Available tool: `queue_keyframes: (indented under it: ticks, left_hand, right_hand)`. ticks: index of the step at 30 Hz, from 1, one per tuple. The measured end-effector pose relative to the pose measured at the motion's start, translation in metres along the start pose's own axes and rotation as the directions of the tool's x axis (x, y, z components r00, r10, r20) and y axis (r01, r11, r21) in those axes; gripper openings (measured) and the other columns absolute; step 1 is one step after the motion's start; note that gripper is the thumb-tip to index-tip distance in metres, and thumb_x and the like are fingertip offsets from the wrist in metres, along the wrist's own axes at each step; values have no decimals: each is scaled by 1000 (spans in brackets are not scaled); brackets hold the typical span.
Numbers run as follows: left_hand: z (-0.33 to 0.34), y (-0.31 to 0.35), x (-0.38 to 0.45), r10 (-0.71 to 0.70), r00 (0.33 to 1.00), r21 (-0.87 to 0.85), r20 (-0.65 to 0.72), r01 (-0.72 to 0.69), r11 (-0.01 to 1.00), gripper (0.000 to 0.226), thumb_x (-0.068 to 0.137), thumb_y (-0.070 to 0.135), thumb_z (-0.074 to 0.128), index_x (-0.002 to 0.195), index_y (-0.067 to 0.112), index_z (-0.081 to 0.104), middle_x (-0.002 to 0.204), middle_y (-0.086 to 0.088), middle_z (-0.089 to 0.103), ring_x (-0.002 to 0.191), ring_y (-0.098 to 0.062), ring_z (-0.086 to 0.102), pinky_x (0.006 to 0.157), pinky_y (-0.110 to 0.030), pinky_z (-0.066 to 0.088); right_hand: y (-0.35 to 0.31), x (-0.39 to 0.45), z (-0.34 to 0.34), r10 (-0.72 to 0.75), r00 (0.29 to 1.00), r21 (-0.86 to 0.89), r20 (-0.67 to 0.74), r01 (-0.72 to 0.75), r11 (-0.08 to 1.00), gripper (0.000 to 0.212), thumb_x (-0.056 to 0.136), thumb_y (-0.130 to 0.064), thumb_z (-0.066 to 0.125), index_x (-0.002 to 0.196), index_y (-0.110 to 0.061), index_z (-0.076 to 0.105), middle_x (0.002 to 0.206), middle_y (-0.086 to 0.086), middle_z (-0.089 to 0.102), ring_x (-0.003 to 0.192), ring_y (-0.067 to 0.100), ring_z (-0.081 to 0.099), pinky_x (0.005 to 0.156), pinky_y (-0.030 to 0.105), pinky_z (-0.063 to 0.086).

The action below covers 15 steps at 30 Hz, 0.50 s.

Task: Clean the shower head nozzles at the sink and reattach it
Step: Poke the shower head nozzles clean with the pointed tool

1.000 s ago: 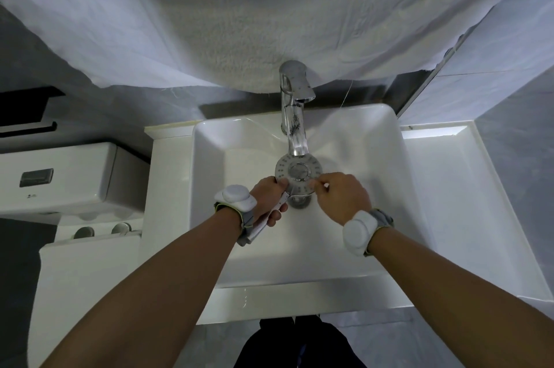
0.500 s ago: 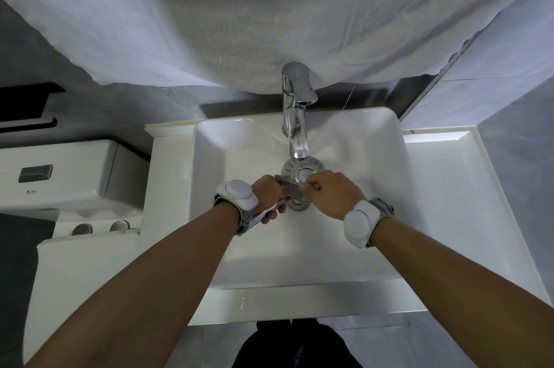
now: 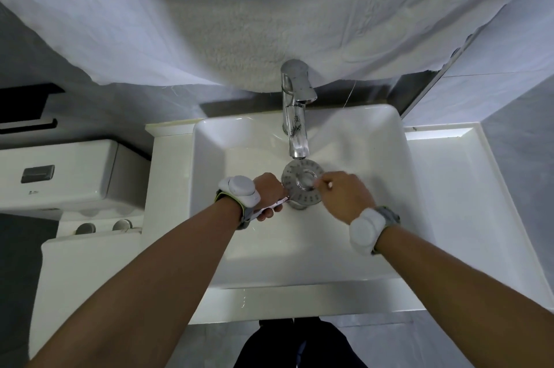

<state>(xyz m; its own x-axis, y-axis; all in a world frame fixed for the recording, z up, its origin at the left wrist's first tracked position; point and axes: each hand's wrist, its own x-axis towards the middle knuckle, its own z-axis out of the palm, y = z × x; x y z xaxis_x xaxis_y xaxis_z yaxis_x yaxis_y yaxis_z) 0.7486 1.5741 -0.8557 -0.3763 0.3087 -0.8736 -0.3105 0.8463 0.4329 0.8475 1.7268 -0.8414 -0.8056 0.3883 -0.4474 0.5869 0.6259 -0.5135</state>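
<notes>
The round grey shower head (image 3: 299, 171) faces up inside the white sink (image 3: 359, 241), just under the chrome tap (image 3: 295, 115). My left hand (image 3: 269, 192) is shut on its chrome handle, which pokes out below my fingers. My right hand (image 3: 344, 198) is over the right side of the nozzle face, its fingertips pinched on a small thin thing too small to name, touching the face near its centre. No water stream is visible from the tap.
A white cloth (image 3: 239, 22) hangs over the wall behind the tap. A white toilet cistern (image 3: 66, 175) stands at the left. A white ledge (image 3: 467, 187) runs along the sink's right side. Grey floor and my dark trousers (image 3: 299, 343) lie below.
The shower head tilted so its nozzle face shows fully again. My right hand shifted slightly right, off the centre of the face. My left hand kept its hold.
</notes>
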Motion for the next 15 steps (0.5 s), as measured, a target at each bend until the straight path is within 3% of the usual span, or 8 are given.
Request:
queue_keyframes:
  ticks: [2, 6, 10, 15]
  left_hand:
    - [-1, -1, 0, 6, 1000, -10, -7, -6, 1000, 29, 101, 22, 43, 74, 11, 40, 65, -7, 42, 46, -16, 25, 41, -15, 21]
    - [2, -1, -1, 41, 999, -21, -32, -42, 999, 23, 97, 18, 47, 76, 7, 45, 64, -10, 47, 40, -16, 30, 41, -16, 25]
    - [2, 0, -1, 83, 994, -9, -65, -84, 996, 20, 94, 13, 48, 76, 4, 50, 65, -13, 51, 38, -18, 33, 40, -18, 27]
    - [5, -1, -3, 106, 991, -7, -87, -107, 994, 20, 95, 16, 50, 79, 4, 50, 67, -13, 51, 36, -17, 33, 40, -18, 27]
  right_hand:
    - [-5, -9, 8, -47, 998, -22, 32, 47, 999, 27, 96, -39, 46, 91, -25, 69, 90, 7, 68, 82, 30, 63, 75, 37, 55]
    - [-2, 10, -8, 107, 993, 135, -51, -100, 986, 29, 96, -38, 49, 91, -19, 71, 94, 12, 68, 88, 36, 63, 80, 39, 54]
    - [-16, -7, 15, -26, 999, 46, 48, 23, 999, 27, 97, -37, 47, 79, -24, 64, 89, 10, 66, 83, 33, 62, 76, 37, 54]
    - [-8, 10, -7, 157, 986, 186, -52, -145, 972, 32, 96, -40, 49, 92, -17, 71, 92, 14, 68, 87, 35, 64, 80, 38, 54]
